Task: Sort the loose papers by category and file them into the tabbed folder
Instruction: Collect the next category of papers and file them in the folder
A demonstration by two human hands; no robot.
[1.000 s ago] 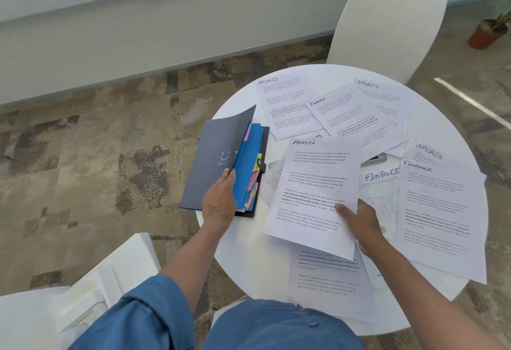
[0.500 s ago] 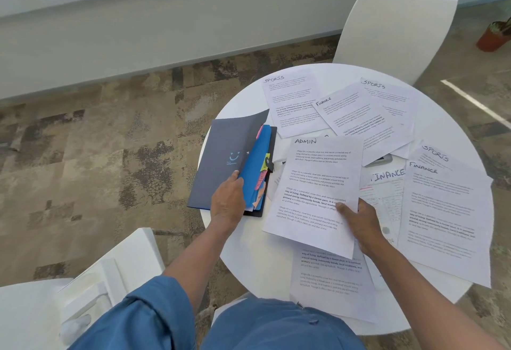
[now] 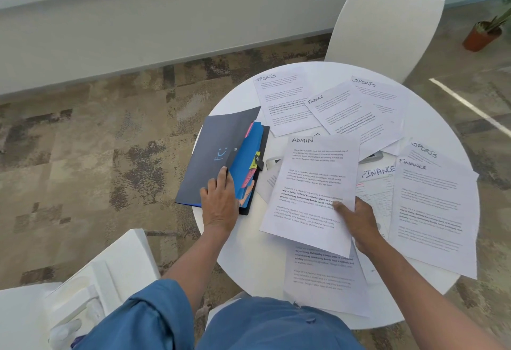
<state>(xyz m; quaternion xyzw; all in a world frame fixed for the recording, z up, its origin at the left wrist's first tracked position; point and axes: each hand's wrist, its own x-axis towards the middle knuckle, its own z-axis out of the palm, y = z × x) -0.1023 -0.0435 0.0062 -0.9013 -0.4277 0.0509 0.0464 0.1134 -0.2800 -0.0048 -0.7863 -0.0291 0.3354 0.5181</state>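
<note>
Grey cover of the folder [image 3: 221, 153] is held up by the left hand [image 3: 219, 206]; the right hand [image 3: 359, 225] pinches the ADMIN sheet [image 3: 312, 192] (limp), which could slip under the wrong tab at 9 o'clock.

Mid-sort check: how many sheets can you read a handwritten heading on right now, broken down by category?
SPORTS: 3, far left, far right, right edge
FINANCE: 3, far middle, under the held sheet, right
ADMIN: 1, the ADMIN sheet pinched by the right hand
Total: 7. The near sheet has its heading covered.
</note>
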